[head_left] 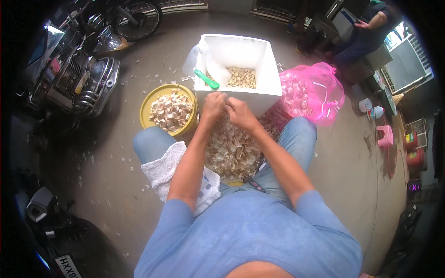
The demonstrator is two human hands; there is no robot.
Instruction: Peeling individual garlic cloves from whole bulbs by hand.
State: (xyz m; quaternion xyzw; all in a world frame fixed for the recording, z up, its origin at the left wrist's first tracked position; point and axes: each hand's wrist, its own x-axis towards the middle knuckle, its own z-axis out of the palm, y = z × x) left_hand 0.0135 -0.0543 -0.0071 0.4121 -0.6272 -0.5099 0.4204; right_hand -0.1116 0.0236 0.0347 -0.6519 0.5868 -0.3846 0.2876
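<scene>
Grey floor beneath; at ten o'clock of view, garlic cloves in yellow tub; near twelve, left hand and right hand curled close together, cannot tell if gripping something; beyond, white box; at two, pink bag.

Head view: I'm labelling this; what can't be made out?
Head view:
Left hand and right hand hide anything held between them.
Near floor of white box: its front wall hides it.
Floor of yellow tub: garlic cloves cover it.
Person at upper right: head cut off by top edge.
</scene>
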